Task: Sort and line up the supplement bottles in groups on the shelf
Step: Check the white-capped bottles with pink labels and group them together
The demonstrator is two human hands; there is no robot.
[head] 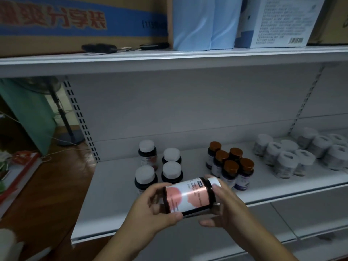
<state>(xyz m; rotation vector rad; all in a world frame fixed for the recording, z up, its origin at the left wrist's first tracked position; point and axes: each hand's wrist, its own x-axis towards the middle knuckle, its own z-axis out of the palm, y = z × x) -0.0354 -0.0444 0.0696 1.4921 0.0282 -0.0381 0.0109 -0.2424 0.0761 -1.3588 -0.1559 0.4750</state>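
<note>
Sorting well advanced: three groups stand on the shelf [116,185], one dark bottle [189,196] not yet placed.

Both hands hold it sideways above the shelf's front edge; left hand [150,210] fingers curl round the base, right hand [226,206] grips the cap end. Counts: four white-capped dark bottles [171,155], five brown-capped bottles [231,166], at least nine white jars [286,161], blurred.
</note>
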